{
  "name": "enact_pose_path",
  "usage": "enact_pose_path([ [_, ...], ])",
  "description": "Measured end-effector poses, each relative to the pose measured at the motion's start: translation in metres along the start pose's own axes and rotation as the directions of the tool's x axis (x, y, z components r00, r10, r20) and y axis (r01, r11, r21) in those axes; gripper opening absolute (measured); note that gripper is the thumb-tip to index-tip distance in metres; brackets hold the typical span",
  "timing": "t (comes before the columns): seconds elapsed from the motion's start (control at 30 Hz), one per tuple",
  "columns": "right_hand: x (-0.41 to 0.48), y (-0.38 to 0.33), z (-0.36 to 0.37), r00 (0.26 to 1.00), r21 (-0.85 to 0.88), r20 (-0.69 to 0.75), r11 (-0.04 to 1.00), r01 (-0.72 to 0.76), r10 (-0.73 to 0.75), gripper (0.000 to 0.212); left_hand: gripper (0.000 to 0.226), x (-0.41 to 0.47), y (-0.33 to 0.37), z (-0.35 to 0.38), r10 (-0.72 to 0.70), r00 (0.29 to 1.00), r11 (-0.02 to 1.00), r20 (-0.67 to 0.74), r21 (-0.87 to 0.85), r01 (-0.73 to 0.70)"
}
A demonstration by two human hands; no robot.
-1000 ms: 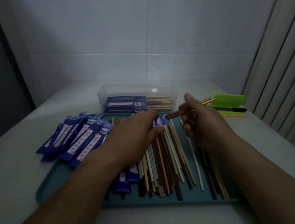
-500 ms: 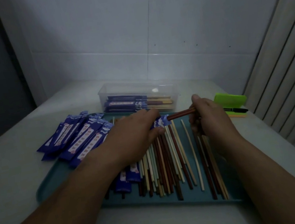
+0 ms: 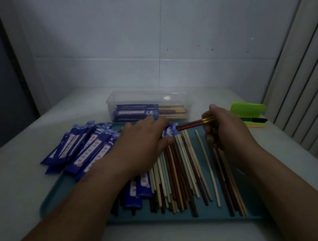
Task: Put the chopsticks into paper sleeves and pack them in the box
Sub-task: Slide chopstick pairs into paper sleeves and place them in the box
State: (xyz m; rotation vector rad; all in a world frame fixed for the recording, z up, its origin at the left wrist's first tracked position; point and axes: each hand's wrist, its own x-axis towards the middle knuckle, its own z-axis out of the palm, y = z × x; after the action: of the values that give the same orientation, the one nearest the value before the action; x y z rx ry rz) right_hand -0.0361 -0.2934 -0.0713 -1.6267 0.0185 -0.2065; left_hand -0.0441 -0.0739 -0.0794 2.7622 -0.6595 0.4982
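My left hand point(image 3: 143, 142) holds a blue paper sleeve point(image 3: 170, 131) whose open end points right. My right hand point(image 3: 226, 127) grips a pair of dark red chopsticks point(image 3: 191, 124) with gold bands, their tips inside the sleeve's mouth. Both hands hover over a teal tray point(image 3: 60, 193) covered with several loose chopsticks point(image 3: 184, 171), red and pale. A pile of empty blue sleeves point(image 3: 83, 146) lies on the tray's left. Behind stands a clear plastic box point(image 3: 146, 99) holding several sleeved chopsticks.
A green case point(image 3: 247, 108) and a black pen point(image 3: 256, 120) lie right of the tray on the white table point(image 3: 12, 184). A tiled wall rises behind. A ribbed white panel point(image 3: 311, 72) stands at the right.
My right hand has slid left, pushing the red chopsticks further into the sleeve; less of them shows between the hands. My left hand has stayed in place.
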Motion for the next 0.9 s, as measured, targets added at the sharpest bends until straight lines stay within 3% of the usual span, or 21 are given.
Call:
enact_pose_path([
  [0.1,-0.002,-0.001,0.000,0.996,0.021,0.084,1.000,-0.018,0.016,0.035,0.036,0.001,-0.001,0.000,-0.012,1.000,1.000,0.006,0.016,0.012],
  [0.23,0.002,0.001,-0.004,0.998,0.101,0.048,0.994,-0.044,0.039,0.027,0.039,0.002,-0.002,0.001,-0.026,1.000,0.998,-0.017,0.058,0.027],
  [0.43,-0.001,0.001,-0.002,0.975,0.131,0.221,0.990,-0.049,0.019,0.020,0.041,0.004,-0.004,0.001,-0.065,0.994,0.995,-0.084,0.067,0.071],
  [0.5,0.000,0.001,-0.001,0.981,0.130,0.196,0.991,-0.036,0.010,0.019,0.047,0.004,-0.006,0.000,-0.073,0.990,0.996,-0.123,0.043,0.079],
  [0.6,0.005,0.002,-0.002,0.995,0.191,0.083,0.980,-0.063,0.048,0.016,0.055,0.003,-0.011,-0.006,-0.143,0.963,0.990,-0.227,-0.036,0.139],
  [0.73,0.017,-0.006,-0.007,0.993,0.270,-0.024,0.957,-0.106,0.117,0.012,0.038,0.004,-0.025,-0.015,-0.375,0.831,0.917,-0.412,-0.300,0.265],
  [0.8,0.027,-0.015,-0.005,0.993,0.274,-0.053,0.958,-0.090,0.108,0.011,0.032,0.005,-0.032,-0.018,-0.475,0.780,0.853,-0.407,-0.432,0.293],
  [0.9,0.048,-0.028,0.006,0.994,0.260,-0.057,0.963,-0.076,0.094,0.010,0.027,0.007,-0.036,-0.017,-0.526,0.758,0.810,-0.385,-0.498,0.309],
])
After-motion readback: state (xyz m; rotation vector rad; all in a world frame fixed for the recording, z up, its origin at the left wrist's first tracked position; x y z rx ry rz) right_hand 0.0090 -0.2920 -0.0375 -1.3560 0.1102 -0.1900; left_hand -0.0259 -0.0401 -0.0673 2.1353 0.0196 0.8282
